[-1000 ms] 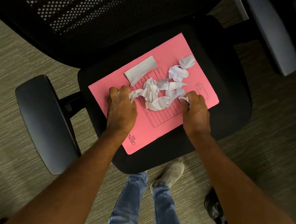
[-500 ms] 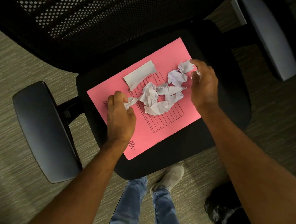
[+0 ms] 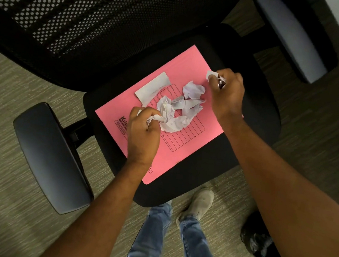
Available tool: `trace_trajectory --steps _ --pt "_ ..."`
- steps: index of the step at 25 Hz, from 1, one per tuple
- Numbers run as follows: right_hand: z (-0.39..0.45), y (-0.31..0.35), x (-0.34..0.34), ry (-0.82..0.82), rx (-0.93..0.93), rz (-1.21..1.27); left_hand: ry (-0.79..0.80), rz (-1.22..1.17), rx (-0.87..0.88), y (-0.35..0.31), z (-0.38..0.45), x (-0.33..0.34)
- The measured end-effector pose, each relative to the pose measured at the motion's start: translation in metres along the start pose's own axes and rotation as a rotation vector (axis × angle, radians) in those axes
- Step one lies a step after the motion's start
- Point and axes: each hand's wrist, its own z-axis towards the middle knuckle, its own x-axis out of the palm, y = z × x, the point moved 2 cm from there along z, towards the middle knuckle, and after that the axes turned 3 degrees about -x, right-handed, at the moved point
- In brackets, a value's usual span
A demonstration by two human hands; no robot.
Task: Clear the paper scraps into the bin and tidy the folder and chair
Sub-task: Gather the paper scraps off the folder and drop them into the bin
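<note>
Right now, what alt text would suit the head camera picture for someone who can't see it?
Two hands gather crumpled paper scraps off a pink folder lying on a black office chair seat; the left hand and right hand each pinch a scrap.

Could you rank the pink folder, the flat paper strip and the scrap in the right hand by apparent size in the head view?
1. pink folder
2. flat paper strip
3. scrap in the right hand, though partly hidden by fingers.
</note>
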Motion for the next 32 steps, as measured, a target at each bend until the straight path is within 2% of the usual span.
trace_trajectory --steps 2,6,10,14,17,19,21,23,26,30,32 --pt "-0.011 -0.007 -0.018 -0.047 0.098 0.11 0.036 -0.056 0.003 -0.01 -0.008 0.006" --pt "-0.05 -0.03 -0.062 -0.136 0.334 0.495 0.123 -0.06 0.063 -0.032 -0.032 0.037" --pt "-0.096 -0.072 -0.112 -0.211 0.417 0.722 0.186 -0.006 0.045 -0.048 -0.066 0.095" --pt "-0.149 -0.141 -0.177 -0.32 0.445 0.697 0.339 0.093 0.056 -0.058 -0.127 0.165" --pt "-0.2 -0.196 -0.222 -0.344 0.497 0.669 0.379 0.204 0.163 -0.06 -0.179 0.215" --pt "-0.242 -0.24 -0.254 -0.389 0.542 0.674 0.465 0.27 0.206 -0.053 -0.227 0.254" --pt "-0.323 -0.331 -0.318 -0.546 0.644 0.661 0.644 0.364 0.235 -0.035 -0.335 0.329" --pt "-0.362 -0.369 -0.326 -0.543 0.688 0.641 0.67 0.37 0.223 -0.019 -0.368 0.355" --pt "-0.385 -0.384 -0.321 -0.491 0.722 0.618 0.696 0.435 0.21 0.009 -0.366 0.374" --pt "-0.472 -0.48 -0.34 -0.573 0.86 0.585 0.95 0.584 0.115 0.068 -0.457 0.446" --pt "-0.497 -0.519 -0.341 -0.609 0.904 0.564 0.991 0.623 0.169 0.1 -0.481 0.478"
